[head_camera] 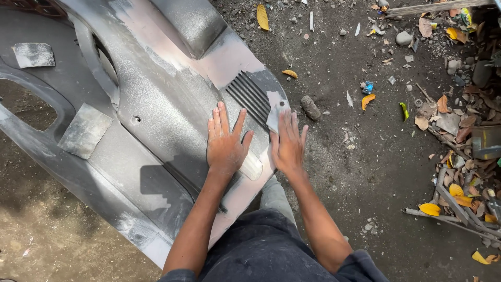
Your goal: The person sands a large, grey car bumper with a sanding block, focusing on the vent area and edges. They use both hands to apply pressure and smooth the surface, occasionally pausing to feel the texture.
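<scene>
Flat on the grey bumper panel (156, 109) (lying on the dirt ground (355, 172)), the left hand (225, 143) rests with fingers spread, grasping nothing, while the right hand (288, 143) presses a sandpaper piece (273, 118) beside the ribbed vent (249, 96).

We saw a large grey plastic panel (156, 109), its grey broken by pale pinkish-white patches along the edge and near the top. A block of dark parallel ribs (249, 95) made a striped pattern on it. Two squares of sandpaper (83, 130) lay dull grey and mottled on the panel. Under our right hand (287, 146) the sheet of sandpaper (274, 117) was light grey. Our left hand (225, 144) lay on speckled grey. Our trousers (266, 250) were dark blue-black with dusty smears. The ground (355, 156) was dark brown, dotted with yellow and orange leaves (262, 16) and grey stones (311, 107).
</scene>
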